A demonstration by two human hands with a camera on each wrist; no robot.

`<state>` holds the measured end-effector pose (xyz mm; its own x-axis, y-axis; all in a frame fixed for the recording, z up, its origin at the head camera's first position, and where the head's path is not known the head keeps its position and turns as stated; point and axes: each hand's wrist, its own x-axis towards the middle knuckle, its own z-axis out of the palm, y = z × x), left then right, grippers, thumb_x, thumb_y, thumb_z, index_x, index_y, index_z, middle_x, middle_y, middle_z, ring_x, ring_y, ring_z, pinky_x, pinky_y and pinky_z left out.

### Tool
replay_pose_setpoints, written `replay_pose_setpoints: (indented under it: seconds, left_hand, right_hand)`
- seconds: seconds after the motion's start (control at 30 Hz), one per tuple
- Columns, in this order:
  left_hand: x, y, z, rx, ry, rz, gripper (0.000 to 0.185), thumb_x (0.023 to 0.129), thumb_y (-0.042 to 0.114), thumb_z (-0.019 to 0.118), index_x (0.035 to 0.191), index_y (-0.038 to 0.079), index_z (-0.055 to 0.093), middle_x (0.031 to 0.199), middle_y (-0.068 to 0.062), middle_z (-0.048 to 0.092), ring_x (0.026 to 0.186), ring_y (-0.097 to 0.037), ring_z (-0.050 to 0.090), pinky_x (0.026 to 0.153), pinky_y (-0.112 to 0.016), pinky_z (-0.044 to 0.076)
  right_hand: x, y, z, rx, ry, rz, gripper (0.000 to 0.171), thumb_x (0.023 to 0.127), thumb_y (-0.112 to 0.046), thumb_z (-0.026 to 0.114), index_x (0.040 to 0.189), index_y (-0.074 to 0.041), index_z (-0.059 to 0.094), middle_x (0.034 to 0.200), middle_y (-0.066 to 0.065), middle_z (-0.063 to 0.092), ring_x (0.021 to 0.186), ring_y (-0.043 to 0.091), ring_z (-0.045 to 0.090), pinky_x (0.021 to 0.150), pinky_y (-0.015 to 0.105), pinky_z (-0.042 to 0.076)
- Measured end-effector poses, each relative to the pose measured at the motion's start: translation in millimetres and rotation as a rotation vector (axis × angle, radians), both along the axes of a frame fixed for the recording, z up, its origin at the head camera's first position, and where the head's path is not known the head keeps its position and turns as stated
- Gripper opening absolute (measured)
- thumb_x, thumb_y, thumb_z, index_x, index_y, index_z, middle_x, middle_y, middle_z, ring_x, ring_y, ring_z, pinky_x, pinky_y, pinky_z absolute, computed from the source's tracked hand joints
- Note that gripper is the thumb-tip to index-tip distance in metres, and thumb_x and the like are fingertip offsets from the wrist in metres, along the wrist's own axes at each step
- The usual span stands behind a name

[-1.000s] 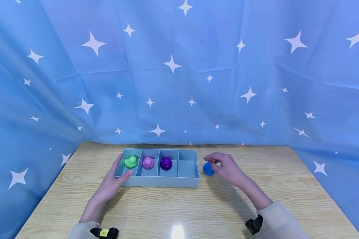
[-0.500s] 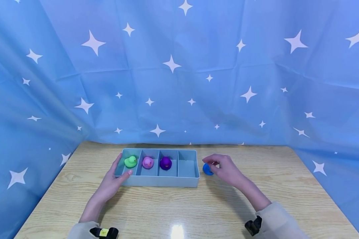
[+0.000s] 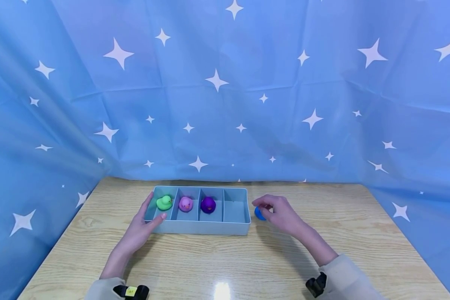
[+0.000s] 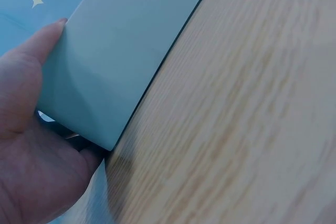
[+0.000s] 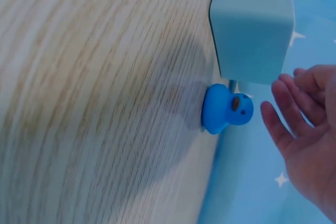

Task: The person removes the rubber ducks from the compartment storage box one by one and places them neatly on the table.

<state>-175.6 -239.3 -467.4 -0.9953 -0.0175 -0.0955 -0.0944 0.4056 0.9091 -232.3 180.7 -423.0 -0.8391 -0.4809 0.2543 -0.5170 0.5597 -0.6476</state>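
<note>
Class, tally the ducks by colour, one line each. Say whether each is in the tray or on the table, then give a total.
Green duck: 1, in the tray
Pink duck: 1, in the tray
Purple duck: 1, in the tray
Blue duck: 1, on the table
Total: 4 ducks

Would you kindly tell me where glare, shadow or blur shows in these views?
Head view: glare on the table at the bottom edge, soft shadow below the right hand; left wrist view: a darker patch on the box beside the left hand; right wrist view: a broad shadow left of the blue duck, wood grain blurry far left.
</note>
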Motion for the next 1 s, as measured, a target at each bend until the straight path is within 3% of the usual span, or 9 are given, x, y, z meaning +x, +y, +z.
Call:
replay_pose_setpoints:
  seconds: [0.6, 0.77, 1.0]
  left_hand:
    - [-0.4, 0.0, 0.4, 0.01, 0.014, 0.0, 0.09, 0.103, 0.042, 0.062, 0.167, 0.029, 0.001, 0.17, -0.022, 0.004, 0.153, -0.048, 0.0, 0.116, -0.074, 0.008]
    - [0.8, 0.5, 1.4, -0.005, 0.014, -0.001, 0.092, 0.101, 0.047, 0.063, 0.167, 0.027, 0.001, 0.17, -0.023, 0.006, 0.153, -0.049, 0.001, 0.115, -0.075, 0.008]
    - [-0.1, 0.3, 0.9, 0.0, 0.014, 0.001, 0.092, 0.102, 0.046, 0.063, 0.167, 0.027, 0.001, 0.17, -0.022, 0.005, 0.153, -0.049, 0.001, 0.116, -0.074, 0.008]
  right_hand:
    - [0.4, -2.8, 1.3, 0.001, -0.018, 0.01, 0.022, 0.096, 0.007, 0.062, 0.114, 0.001, 0.075, 0.112, 0.011, 0.074, 0.088, 0.023, 0.069, 0.073, 0.029, 0.057]
    - [0.9, -4.3, 1.6, -0.013, -0.015, 0.01, 0.024, 0.097, 0.008, 0.061, 0.117, 0.004, 0.073, 0.114, 0.014, 0.073, 0.095, 0.031, 0.071, 0.077, 0.031, 0.059]
    - [0.9, -9.9, 3.7, -0.026, -0.031, -0.005, 0.031, 0.097, 0.009, 0.057, 0.124, 0.004, 0.07, 0.119, 0.016, 0.072, 0.106, 0.03, 0.07, 0.086, 0.039, 0.059]
